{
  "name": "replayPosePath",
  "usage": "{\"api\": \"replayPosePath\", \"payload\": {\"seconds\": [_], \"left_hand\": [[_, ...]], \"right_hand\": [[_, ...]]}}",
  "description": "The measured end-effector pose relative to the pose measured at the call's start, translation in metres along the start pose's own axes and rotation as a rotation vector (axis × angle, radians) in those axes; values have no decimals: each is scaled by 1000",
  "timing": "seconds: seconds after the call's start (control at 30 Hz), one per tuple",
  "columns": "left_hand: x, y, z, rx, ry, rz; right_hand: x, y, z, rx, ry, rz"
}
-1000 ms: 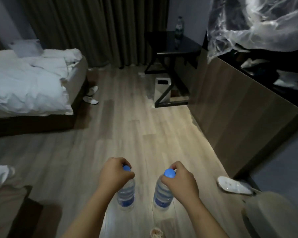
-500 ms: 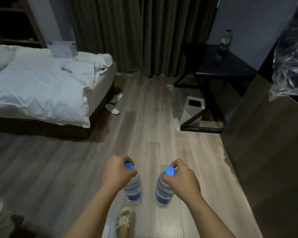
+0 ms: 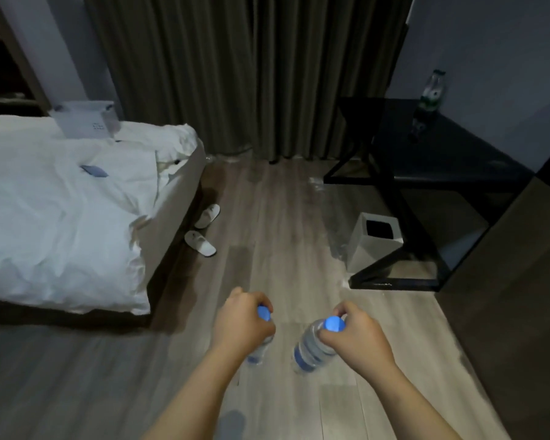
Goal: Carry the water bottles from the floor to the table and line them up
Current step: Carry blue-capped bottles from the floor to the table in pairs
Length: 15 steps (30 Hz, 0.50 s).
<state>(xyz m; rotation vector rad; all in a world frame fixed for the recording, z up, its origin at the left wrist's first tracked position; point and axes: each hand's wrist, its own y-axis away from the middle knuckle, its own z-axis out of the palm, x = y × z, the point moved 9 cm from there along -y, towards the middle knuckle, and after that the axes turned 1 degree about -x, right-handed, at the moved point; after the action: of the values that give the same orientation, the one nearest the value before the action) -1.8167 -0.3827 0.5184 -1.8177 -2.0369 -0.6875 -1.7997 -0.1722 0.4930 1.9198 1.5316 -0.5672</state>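
Observation:
My left hand (image 3: pixel 240 325) grips the neck of a clear water bottle (image 3: pixel 257 354) with a blue cap, which hangs mostly hidden under the hand. My right hand (image 3: pixel 356 336) holds a second blue-capped water bottle (image 3: pixel 311 349) by its neck, tilted to the left. Both bottles hang above the wooden floor. The black table (image 3: pixel 451 154) stands at the far right against the wall. One green-labelled bottle (image 3: pixel 432 90) stands upright on the table's far side.
A bed with white sheets (image 3: pixel 61 211) fills the left. Two white slippers (image 3: pixel 200 242) lie beside the bed. A grey waste bin (image 3: pixel 375 246) sits on the floor under the table's frame. A wooden cabinet side (image 3: pixel 505 312) runs along the right. Dark curtains (image 3: pixel 245 74) hang behind.
The view has advanced toward the table and curtains; bed, bin and table look nearer. Both hands keep hold of their bottles, and the right bottle now tilts more.

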Motion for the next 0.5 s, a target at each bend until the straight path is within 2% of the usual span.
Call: {"api": "replayPosePath", "payload": {"seconds": [0.13, 0.37, 0.5], "left_hand": [[13, -87, -9, 15, 39, -7], [46, -233, -1, -72, 146, -57], [75, -321, -2, -69, 95, -38]], "right_hand": [[-27, -86, -7, 31, -4, 1], [-48, -243, -23, -42, 73, -35], [-67, -331, -34, -78, 126, -81]]}}
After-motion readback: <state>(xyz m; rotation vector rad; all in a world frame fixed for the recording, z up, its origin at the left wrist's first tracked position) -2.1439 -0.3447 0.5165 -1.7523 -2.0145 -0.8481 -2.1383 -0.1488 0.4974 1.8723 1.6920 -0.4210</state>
